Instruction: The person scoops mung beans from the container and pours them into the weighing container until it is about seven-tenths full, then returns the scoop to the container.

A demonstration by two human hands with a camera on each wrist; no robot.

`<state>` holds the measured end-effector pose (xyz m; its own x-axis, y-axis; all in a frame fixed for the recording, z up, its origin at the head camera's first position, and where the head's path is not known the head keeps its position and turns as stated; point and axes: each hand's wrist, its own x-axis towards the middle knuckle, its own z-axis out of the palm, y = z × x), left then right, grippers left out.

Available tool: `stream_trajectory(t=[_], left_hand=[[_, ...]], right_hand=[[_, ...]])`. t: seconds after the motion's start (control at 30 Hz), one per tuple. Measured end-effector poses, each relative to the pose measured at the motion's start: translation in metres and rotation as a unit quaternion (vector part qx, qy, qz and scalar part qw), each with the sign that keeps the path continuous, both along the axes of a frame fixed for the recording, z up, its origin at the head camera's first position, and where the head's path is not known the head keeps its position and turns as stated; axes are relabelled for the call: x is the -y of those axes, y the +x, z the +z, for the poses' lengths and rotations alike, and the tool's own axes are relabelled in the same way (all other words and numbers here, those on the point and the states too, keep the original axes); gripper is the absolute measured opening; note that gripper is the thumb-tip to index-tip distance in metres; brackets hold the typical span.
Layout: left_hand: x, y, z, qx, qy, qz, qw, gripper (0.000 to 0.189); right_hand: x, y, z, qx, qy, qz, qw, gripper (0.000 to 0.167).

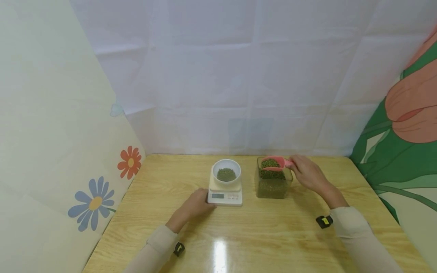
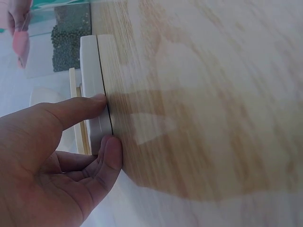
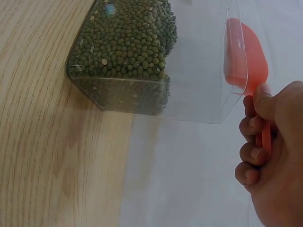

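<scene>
Gripping a likely light, stiff scoop by its handle, the right hand hovers; the left hand pinches the scale.

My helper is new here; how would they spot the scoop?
On the wooden table stands a clear box of green beans. At its top, the right hand holds the scoop: pink, unlike the box or the white bowl.

wood-grain tabletop with a white scale and, near it, a see-through container
</scene>
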<state>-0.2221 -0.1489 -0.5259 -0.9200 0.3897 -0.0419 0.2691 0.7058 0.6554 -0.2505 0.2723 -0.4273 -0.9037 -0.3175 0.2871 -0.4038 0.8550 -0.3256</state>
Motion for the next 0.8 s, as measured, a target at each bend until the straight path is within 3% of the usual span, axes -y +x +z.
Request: stream_trajectory(t=[0.8], left_hand=[[0.001,-0.001,0.000,0.004,0.000,0.002,1.0000,0.036]], right_hand=[[0.016,-0.009,0.007,-0.016,-0.012,0.016,0.9997,0.025]])
